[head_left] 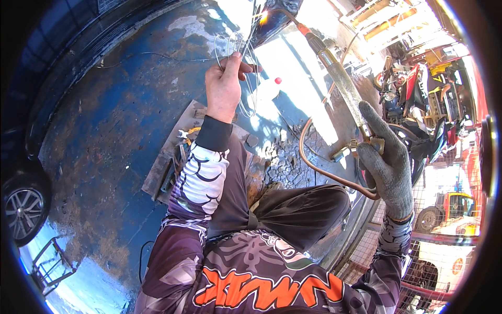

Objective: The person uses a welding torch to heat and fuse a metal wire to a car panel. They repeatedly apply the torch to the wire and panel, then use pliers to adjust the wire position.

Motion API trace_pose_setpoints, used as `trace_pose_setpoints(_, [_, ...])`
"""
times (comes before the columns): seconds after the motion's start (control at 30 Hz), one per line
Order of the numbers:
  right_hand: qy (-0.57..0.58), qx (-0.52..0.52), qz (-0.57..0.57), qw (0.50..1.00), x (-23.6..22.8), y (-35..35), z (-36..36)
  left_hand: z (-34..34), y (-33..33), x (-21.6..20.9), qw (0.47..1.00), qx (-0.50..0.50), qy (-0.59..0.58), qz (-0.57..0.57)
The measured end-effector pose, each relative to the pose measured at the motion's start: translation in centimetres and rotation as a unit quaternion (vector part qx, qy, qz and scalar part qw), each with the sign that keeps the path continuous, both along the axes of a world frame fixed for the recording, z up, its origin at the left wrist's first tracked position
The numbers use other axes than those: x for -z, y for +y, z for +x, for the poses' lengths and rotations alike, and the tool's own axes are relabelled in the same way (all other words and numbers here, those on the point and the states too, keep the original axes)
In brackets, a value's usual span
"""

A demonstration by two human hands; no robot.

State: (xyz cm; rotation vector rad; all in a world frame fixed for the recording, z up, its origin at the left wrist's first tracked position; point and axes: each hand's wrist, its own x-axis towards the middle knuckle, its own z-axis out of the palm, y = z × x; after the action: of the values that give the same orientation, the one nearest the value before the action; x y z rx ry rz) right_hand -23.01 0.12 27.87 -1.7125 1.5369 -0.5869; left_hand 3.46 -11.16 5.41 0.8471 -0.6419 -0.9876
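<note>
My bare left hand (225,86) is closed around a loose coil of thin silvery wire (254,97), whose loops spread past the fingers. In a grey knitted glove, my right hand (388,159) grips the handle of a gas torch (337,78) with a brass valve at its lower end. The torch's thin bent neck reaches up and left to a bright orange flame (263,19). That glow sits beside a dark object (277,29) at the top edge, partly washed out by glare. From the torch's lower end a brown hose (303,149) curves away.
By my left forearm, a low wooden board (159,170) carries hand tools. A white bottle with a red cap (278,80) stands in the glare. Cracked dark flakes (295,162) cover some floor. A car wheel (23,209) is far left; motorcycle parts (413,89) and wire mesh (429,272) are right.
</note>
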Motion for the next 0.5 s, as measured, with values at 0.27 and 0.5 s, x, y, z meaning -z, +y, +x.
trace_pose_setpoints(0.27, [0.012,0.001,0.026,1.000,-0.43,0.08,-0.42,0.11,0.05,-0.18,1.000,0.002,-0.005,-0.003])
trace_pose_setpoints(0.5, [0.012,-0.022,-0.014,1.000,0.25,-0.27,-0.32,0.08,0.04,-0.12,1.000,0.005,-0.002,-0.005])
